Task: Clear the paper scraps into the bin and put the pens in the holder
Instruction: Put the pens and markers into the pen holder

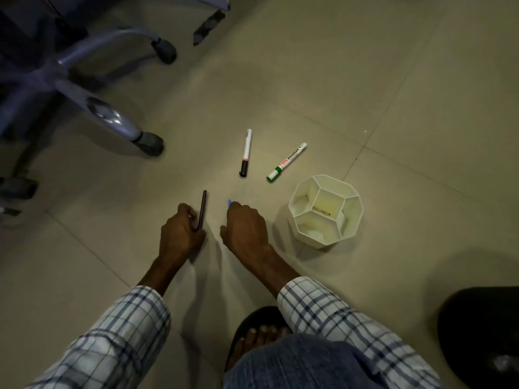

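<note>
On the tiled floor my left hand (181, 233) is closed around a thin dark pen (202, 206) that sticks out forward from its fingers. My right hand (245, 227) is curled over a blue pen (229, 203); only its blue tip shows past the fingers. Beyond the hands lie a white marker with a black cap (246, 153) and a white whiteboard marker with a green cap (286, 162). A white honeycomb pen holder (325, 211) stands upright just right of my right hand, its compartments holding no pens. I see no paper scraps.
An office chair base (81, 88) with castors fills the upper left. A black round bin (483, 332) sits at the lower right edge. My sandalled foot (258, 332) and knee are at the bottom centre. A table leg (209, 26) stands at the top.
</note>
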{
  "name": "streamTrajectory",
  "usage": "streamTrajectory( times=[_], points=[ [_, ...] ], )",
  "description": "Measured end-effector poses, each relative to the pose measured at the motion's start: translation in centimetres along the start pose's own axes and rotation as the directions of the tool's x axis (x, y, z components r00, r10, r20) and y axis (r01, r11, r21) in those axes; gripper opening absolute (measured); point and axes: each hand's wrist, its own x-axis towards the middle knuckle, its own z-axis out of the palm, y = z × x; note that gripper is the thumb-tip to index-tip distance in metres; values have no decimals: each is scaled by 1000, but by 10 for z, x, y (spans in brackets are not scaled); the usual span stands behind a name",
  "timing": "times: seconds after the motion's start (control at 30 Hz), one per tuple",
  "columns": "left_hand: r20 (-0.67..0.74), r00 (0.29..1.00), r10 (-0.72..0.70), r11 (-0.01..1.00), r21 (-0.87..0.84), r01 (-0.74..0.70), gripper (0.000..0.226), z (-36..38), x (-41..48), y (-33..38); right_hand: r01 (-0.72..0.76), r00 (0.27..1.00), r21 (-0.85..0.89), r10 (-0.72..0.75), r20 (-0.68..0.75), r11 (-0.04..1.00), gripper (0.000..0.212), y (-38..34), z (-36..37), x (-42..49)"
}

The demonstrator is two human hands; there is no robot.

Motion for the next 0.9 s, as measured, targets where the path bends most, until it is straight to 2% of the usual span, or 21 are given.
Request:
streamTrajectory(
  times=[0.07, 0.13, 0.23, 0.4, 0.47, 0.5, 0.6, 0.67, 0.8, 0.9],
  points=[
    [19, 999, -37, 999, -11, 37, 40, -1, -1, -2, -5, 1000, -24, 5, -19, 1000, 34, 6, 8, 3],
    [39, 998, -58, 998, -8, 59, 41, -4, -1, -5, -27, 999, -29, 26, -47, 999, 37, 7, 13, 5],
    [60, 995, -75, 997, -15, 76, 42, -7, -2, -8, -49, 997, -23, 47, -62, 999, 33, 6, 17, 9],
    [83, 994, -69, 997, -40, 73, 41, -8, -8, 1, -99, 993, -153, 88, -76, 983, 24, 0, 10, 1],
    [66, 997, -46, 997, -61, 50, 39, -9, -10, 12, -90, 994, -54, 87, -65, 994, 13, 1, 8, 3],
    [44, 999, -24, 997, -74, 27, 38, -10, -11, 20, -102, 993, 34, 104, -59, 994, 15, 2, 4, 3],
    [-15, 997, 71, 984, -165, -72, 35, -12, -14, 48, -149, 962, 204, 189, -195, 968, 23, 2, -27, -2],
    [-29, 988, 151, 950, -271, -153, 32, -14, -18, 73, -125, 933, 301, 216, -288, 945, 24, 1, -58, -7],
    [-68, 947, 313, 868, -384, -314, 23, -17, -26, 130, -70, 824, 397, 277, -494, 915, 18, 26, -129, -10],
    [-82, 911, 404, 805, -441, -397, 18, -14, -29, 166, -124, 748, 414, 359, -558, 902, 16, 67, -169, -17]
  ],
)
